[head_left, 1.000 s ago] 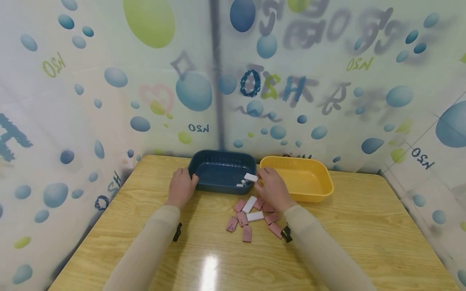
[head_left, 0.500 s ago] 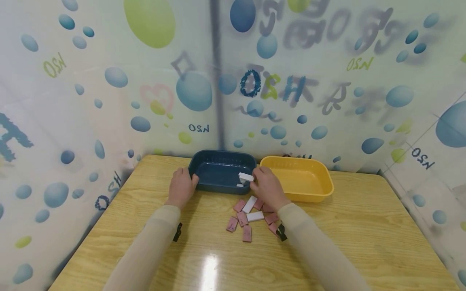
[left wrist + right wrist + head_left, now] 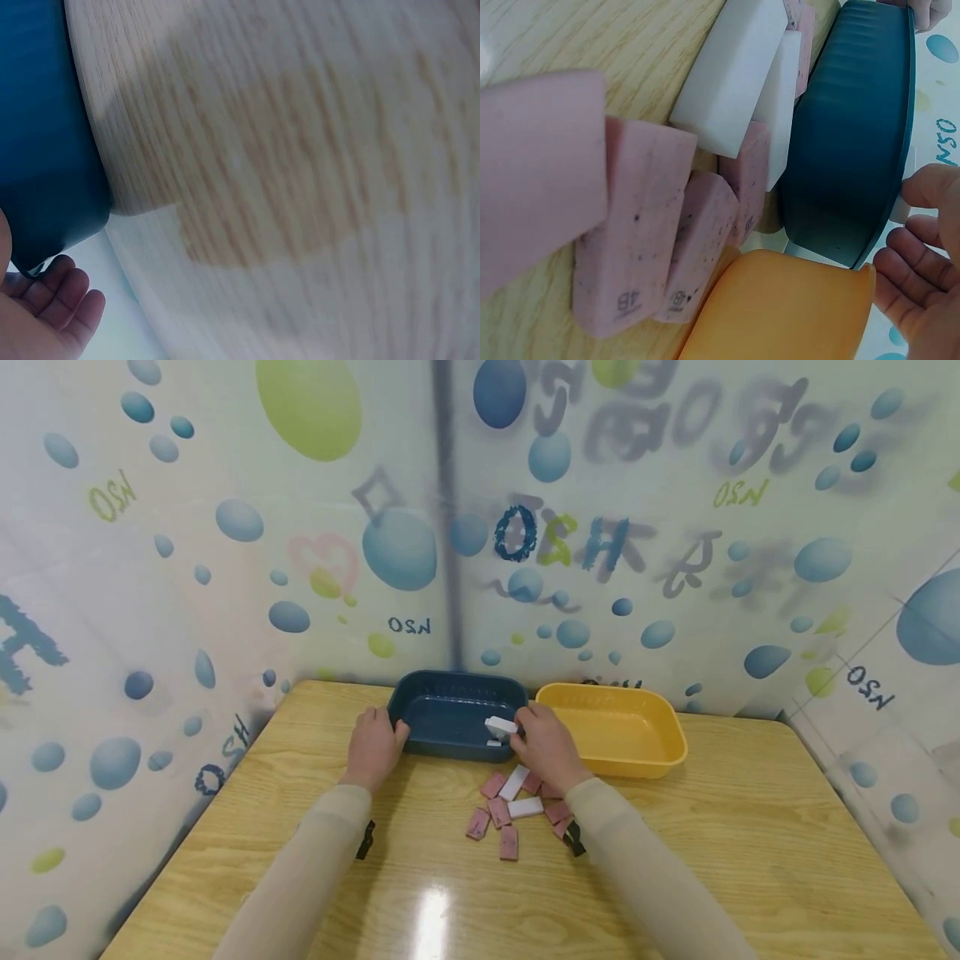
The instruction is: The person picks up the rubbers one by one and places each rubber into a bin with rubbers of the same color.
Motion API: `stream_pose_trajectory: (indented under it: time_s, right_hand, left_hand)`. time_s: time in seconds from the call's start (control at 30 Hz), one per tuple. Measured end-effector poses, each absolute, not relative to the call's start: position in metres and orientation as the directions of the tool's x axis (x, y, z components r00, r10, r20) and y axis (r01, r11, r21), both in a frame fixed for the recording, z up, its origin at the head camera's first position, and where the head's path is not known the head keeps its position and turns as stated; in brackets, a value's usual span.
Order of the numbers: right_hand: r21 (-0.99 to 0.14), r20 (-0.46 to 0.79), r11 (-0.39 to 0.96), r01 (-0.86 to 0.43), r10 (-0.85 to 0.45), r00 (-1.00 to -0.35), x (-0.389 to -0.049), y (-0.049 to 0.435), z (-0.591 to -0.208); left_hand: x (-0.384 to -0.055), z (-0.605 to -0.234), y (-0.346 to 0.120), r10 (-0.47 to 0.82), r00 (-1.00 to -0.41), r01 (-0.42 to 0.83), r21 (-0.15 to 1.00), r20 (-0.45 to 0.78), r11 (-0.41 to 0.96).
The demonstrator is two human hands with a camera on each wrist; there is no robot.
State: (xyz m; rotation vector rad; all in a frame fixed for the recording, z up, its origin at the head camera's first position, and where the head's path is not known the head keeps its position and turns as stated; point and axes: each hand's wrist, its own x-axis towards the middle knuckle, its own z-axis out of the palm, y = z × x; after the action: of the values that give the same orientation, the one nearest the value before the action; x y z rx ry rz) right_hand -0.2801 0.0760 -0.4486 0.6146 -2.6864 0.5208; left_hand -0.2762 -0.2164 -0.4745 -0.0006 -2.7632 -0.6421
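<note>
My left hand [image 3: 375, 745] grips the left end of the dark blue tray [image 3: 442, 747], thumb at the rim and fingers lower on the outside in the left wrist view. My right hand [image 3: 549, 745] pinches a white eraser [image 3: 499, 727] by its end, over the tray's front right corner. Below it, a small white piece [image 3: 494, 743] shows inside the tray. In front of the trays lie several pink erasers [image 3: 509, 842], some marked 4B in the right wrist view, and two white erasers [image 3: 526, 807]. My right forearm hides part of this pile.
A yellow tray [image 3: 637, 767] stands right of the blue one, close beside it. Both are near the back edge of the wooden table [image 3: 337, 893], against a patterned curtain [image 3: 637, 527]. Dark wrist straps [image 3: 365, 841] show on the sleeves.
My right hand has moved a little left, carrying the white eraser further over the blue tray and tilting it. The left hand has stayed on the tray.
</note>
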Motion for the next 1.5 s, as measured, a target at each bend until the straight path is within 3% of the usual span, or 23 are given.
stream_pose_trajectory:
  time_s: [0.5, 0.9, 1.5]
  right_hand:
    - [-0.267, 0.433, 0.822, -0.503, -0.364, -0.825, -0.280, 0.077, -0.448]
    - [-0.298, 0.384, 0.839, -0.455, -0.331, -0.862, -0.277, 0.083, -0.443]
    - [-0.315, 0.374, 0.814, -0.487, -0.366, -0.853, -0.263, 0.094, -0.439]
  left_hand:
    - [-0.278, -0.477, -0.216, -0.075, -0.946, 0.063, 0.408, 0.315, 0.911]
    - [-0.277, -0.475, -0.216, -0.073, -0.947, 0.063, 0.407, 0.312, 0.911]
    - [-0.276, -0.475, -0.215, -0.068, -0.943, 0.075, 0.406, 0.326, 0.911]
